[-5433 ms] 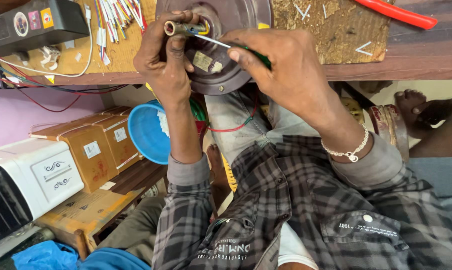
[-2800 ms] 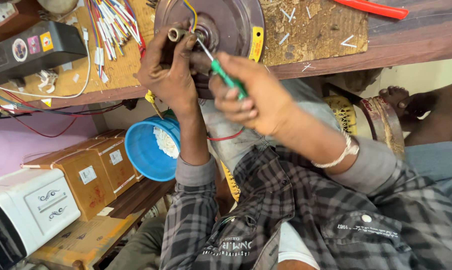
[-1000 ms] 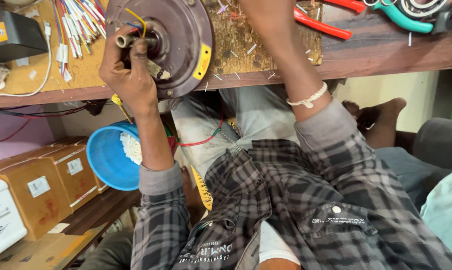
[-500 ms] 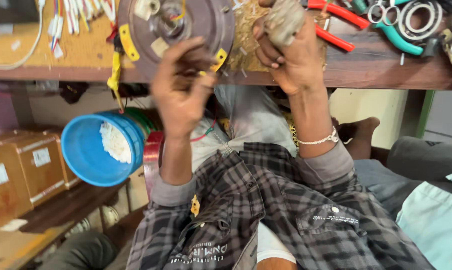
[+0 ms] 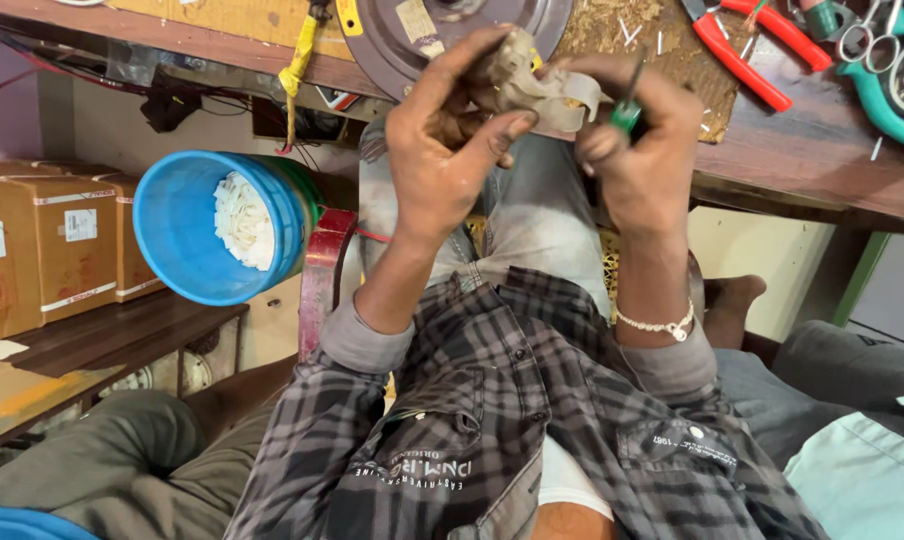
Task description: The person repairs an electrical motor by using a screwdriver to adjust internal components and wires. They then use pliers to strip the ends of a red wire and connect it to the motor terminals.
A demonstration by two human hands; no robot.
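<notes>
- A crumpled beige strip of tape or cloth [image 5: 532, 85] is pinched by the left hand [image 5: 452, 150], held above the lap at the bench edge.
- The strip's free end runs rightward to the right hand [image 5: 642, 140], clenched on a green-handled screwdriver [image 5: 627, 110].
- Just behind: a wooden workbench [image 5: 802, 150] with a round brown metal motor housing [image 5: 452, 30]; a blue plastic bucket [image 5: 202, 225] lies well left.
</notes>
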